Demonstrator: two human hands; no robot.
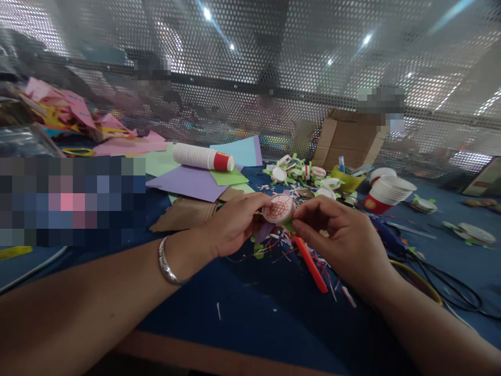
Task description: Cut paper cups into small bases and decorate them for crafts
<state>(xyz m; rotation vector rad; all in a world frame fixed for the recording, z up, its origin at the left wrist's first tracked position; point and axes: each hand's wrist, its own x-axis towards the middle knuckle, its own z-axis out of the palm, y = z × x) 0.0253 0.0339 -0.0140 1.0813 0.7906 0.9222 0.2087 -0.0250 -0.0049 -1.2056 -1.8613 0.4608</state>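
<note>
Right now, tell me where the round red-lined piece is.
In the head view, the round piece sits just right of centre, in the left hand, with the right hand beside it.

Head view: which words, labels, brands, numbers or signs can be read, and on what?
No text is readable.
Upright cup stack: yellowish mark on red, too blurred.
Lying cup stack: yellow marks, too small.
Pink paper: dark marks, too blurred.
Round piece in left hand: red lines, no readable letters.
</note>
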